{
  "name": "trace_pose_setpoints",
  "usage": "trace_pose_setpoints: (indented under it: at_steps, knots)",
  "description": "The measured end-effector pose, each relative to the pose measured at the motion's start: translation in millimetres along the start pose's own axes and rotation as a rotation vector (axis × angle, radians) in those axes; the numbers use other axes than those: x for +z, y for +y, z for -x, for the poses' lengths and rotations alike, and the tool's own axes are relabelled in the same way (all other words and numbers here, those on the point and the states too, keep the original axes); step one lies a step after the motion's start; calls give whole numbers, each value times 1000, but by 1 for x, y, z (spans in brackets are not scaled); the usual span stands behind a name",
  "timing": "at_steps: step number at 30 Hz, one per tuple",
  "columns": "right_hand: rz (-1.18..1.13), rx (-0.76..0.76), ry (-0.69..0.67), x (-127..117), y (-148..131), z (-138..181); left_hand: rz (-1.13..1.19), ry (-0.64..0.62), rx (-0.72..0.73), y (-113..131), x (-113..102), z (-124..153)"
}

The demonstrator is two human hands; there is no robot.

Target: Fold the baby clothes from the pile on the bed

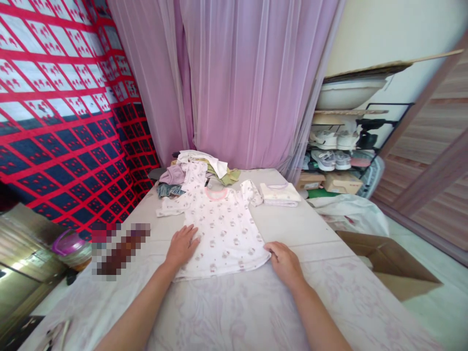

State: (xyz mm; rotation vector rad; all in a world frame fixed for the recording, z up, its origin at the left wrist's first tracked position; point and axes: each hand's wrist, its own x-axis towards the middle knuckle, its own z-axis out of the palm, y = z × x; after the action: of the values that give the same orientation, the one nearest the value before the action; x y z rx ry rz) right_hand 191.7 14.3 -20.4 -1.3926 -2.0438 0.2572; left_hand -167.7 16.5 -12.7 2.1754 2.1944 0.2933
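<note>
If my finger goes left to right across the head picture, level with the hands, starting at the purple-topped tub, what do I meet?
Purple-topped tub, something blurred out, left hand, spread-out shirt, right hand, open brown box.

White with small greyish prints on the shirt point(226, 231), pink round its neckline point(216, 198); lilac across the curtain point(237, 87); red-gridded white and navy on the hanging cloth point(58, 119).
</note>
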Motion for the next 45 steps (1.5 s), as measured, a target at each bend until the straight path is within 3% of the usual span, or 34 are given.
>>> trace_pose_setpoints:
  at_steps: [8, 13, 24, 45]
  knots:
    - [-200, 173, 99, 5, 14, -3, -43, -116, 11, 1, -11, 1]
    - [-366, 301, 196, 8, 21, -6, -53, -120, 33, 1, -10, 16]
    - [-305, 306, 171, 6, 16, -5, -13, -26, 76, -6, -16, 67]
    - [-258, 340, 153, 6, 14, -5, -27, -25, 57, -1, -15, 68]
